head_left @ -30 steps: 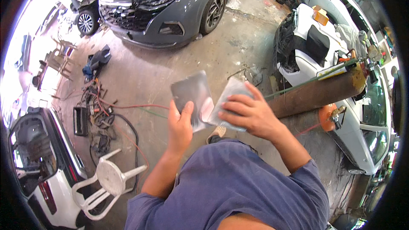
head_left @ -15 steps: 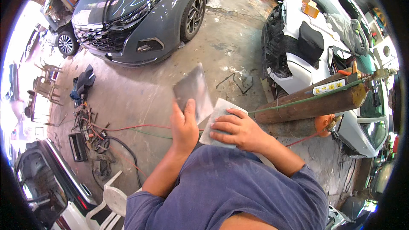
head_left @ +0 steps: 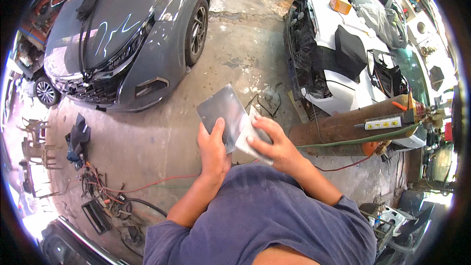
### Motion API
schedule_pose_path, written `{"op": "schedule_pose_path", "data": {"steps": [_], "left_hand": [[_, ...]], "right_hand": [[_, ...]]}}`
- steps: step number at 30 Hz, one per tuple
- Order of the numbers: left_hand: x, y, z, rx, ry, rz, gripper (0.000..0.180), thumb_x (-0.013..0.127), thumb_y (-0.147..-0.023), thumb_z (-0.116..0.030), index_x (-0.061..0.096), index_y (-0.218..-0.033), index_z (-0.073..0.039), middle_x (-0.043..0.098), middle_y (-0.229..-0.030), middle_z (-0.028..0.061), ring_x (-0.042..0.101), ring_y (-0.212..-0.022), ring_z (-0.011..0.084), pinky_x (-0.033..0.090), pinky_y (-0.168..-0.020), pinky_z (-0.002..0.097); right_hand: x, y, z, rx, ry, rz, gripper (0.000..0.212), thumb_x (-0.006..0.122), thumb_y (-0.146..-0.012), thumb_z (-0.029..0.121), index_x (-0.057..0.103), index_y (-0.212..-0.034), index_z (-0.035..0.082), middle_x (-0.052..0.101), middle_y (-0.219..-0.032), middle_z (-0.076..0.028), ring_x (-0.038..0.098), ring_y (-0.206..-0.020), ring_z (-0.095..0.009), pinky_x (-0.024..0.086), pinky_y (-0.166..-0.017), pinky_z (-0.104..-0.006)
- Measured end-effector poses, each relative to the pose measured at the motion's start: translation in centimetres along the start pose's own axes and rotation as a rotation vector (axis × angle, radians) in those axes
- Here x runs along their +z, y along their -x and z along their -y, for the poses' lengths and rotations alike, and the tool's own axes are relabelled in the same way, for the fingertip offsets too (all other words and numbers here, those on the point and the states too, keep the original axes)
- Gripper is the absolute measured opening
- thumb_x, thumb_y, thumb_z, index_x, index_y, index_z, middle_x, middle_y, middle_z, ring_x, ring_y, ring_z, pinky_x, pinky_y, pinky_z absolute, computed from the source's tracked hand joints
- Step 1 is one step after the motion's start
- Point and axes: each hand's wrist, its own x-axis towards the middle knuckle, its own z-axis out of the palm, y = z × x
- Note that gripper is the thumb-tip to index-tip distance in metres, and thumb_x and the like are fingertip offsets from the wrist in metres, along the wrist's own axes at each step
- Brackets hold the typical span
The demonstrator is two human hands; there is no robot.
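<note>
My left hand is closed on the lower part of a thin, flat grey panel, its thumb lying on the face. The panel is rectangular, dark and slightly glossy, with a paler patch near its right edge. In my right hand is a whitish sheet that looks folded around a dark grey block, the fingers curled over it. This wrapped block is tilted and sits right against the panel's right edge; whether the two touch I cannot tell. Both are held in front of my waist.
A dark grey car stands ahead on the left. To the right, a white car body part bears a black piece and an orange box. Long brown gas cylinders lie beside me. Hoses and cables trail over the concrete floor at left.
My view has turned, so the cars sit further left. My right hand has tilted the wrapped block, and its fingers are more spread. The panel looks steadier and less blurred.
</note>
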Motion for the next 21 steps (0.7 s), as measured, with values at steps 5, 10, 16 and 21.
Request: {"op": "schedule_pose_path", "data": {"steps": [5, 10, 16, 21], "left_hand": [[-0.1, -7.7, -7.3, -0.045, 0.046, 0.016, 0.035, 0.056, -0.100, -0.009, 0.047, -0.133, -0.002, 0.060, -0.124, 0.0094, 0.059, -0.113, 0.0193, 0.050, -0.096, 0.0369], [0.2, -14.4, -15.5, 0.035, 0.043, 0.219, 0.039, 0.054, -0.103, -0.017, 0.045, -0.139, -0.008, 0.061, -0.126, 0.0073, 0.062, -0.111, 0.0211, 0.052, -0.097, 0.0399], [-2.7, -19.4, -16.4, -0.134, -0.071, 0.195, 0.042, 0.059, -0.100, -0.015, 0.044, -0.138, -0.005, 0.060, -0.126, 0.0086, 0.062, -0.111, 0.0219, 0.052, -0.096, 0.0392], [-2.5, -21.5, -14.9, -0.265, -0.125, 0.294, 0.048, 0.065, -0.095, -0.011, 0.044, -0.137, -0.003, 0.061, -0.122, 0.0113, 0.063, -0.108, 0.0230, 0.054, -0.094, 0.0391]], "right_hand": [[2.1, -6.7, -5.9, 0.255, 0.182, 0.094, 0.065, 0.069, -0.073, -0.010, 0.059, -0.132, 0.015, 0.049, -0.138, -0.018, 0.050, -0.129, -0.040, 0.043, -0.107, -0.0464], [3.4, -9.5, -7.4, 0.630, -0.011, -0.045, 0.052, 0.059, -0.075, -0.014, 0.054, -0.125, 0.004, 0.052, -0.133, -0.020, 0.054, -0.121, -0.038, 0.046, -0.102, -0.0420], [1.6, -17.3, -8.7, 0.848, -0.642, -0.447, 0.034, 0.064, -0.093, 0.007, 0.052, -0.124, -0.001, 0.063, -0.115, -0.008, 0.060, -0.107, -0.015, 0.048, -0.094, -0.0304], [0.9, -22.5, -11.2, 0.864, -1.022, -0.528, 0.035, 0.067, -0.092, 0.009, 0.054, -0.123, 0.000, 0.064, -0.113, -0.006, 0.060, -0.104, -0.011, 0.049, -0.092, -0.0291]]}}
